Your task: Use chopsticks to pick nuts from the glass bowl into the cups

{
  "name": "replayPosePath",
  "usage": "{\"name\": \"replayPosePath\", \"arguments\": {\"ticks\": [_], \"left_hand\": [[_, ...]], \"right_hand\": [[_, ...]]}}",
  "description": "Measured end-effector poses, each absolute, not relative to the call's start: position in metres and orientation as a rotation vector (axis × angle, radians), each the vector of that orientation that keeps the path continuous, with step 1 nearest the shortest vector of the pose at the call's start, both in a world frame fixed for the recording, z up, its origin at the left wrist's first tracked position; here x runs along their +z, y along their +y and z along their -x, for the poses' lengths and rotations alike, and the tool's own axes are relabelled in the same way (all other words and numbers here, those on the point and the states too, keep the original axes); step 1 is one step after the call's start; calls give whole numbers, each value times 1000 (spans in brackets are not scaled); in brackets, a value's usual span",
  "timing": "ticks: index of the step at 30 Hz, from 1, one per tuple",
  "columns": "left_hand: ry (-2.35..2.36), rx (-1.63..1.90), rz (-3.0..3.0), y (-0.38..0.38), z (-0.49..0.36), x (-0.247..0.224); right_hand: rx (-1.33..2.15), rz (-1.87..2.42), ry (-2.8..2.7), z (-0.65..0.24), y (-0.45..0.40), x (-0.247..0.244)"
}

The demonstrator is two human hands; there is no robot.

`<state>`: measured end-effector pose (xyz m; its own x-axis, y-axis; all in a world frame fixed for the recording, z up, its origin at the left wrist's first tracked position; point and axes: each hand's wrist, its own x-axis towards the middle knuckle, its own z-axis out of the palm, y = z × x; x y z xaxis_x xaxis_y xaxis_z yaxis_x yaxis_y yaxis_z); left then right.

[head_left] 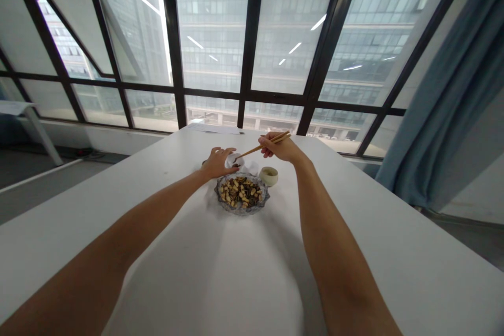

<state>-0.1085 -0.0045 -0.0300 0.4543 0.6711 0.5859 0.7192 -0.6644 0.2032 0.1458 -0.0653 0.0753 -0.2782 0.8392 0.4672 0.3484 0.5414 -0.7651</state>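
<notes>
My right hand (277,147) is closed round a pair of wooden chopsticks (258,147), whose tips reach down-left into a small white cup (235,158). My left hand (219,162) curves round the left side of that cup, fingers and thumb at its rim. Some dark bits show inside the cup. Just nearer to me stands a clear, scalloped glass bowl (242,210) full of mixed nuts and seeds (241,191). A small pale-green cup (269,176) is at the bowl's right. Another whitish cup (251,168) sits behind the bowl, partly hard to make out.
All of this stands on a long white table (252,262). A white sheet of paper (214,128) lies at its far edge, by the windows. A blue curtain (444,100) hangs on the right. Part of another table (43,131) shows at the far left.
</notes>
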Motion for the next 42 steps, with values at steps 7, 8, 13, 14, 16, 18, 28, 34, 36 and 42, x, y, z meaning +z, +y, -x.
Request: {"name": "replayPosePath", "arguments": {"ticks": [7,8,13,14,16,18,28,34,36,42], "left_hand": [[-1521,-901,2578,12,110,-40],[-1580,-861,2572,15,109,-43],[-1666,-805,2570,21,112,-48],[-1658,-839,2565,20,115,-48],[-1639,-937,2528,16,123,-50],[-1640,-1028,2450,10,136,-54],[-2009,-1195,2312,-12,179,-101],[-1962,-1260,2349,-10,176,-102],[-1959,-1285,2343,-11,175,-101],[-1982,-1243,2342,-14,175,-100]], "right_hand": [[611,1088,-1866,-166,-80,93],[636,1136,-1893,-169,-83,95],[756,1347,-2033,-168,-88,97],[789,1360,-2066,-166,-88,96],[881,1358,-2129,-161,-86,91],[984,1334,-2153,-157,-83,86],[863,1169,-2009,-149,-79,84],[1092,1262,-2152,-147,-93,91],[1167,1297,-2177,-145,-95,90],[1121,1267,-2086,-141,-87,82]]}}
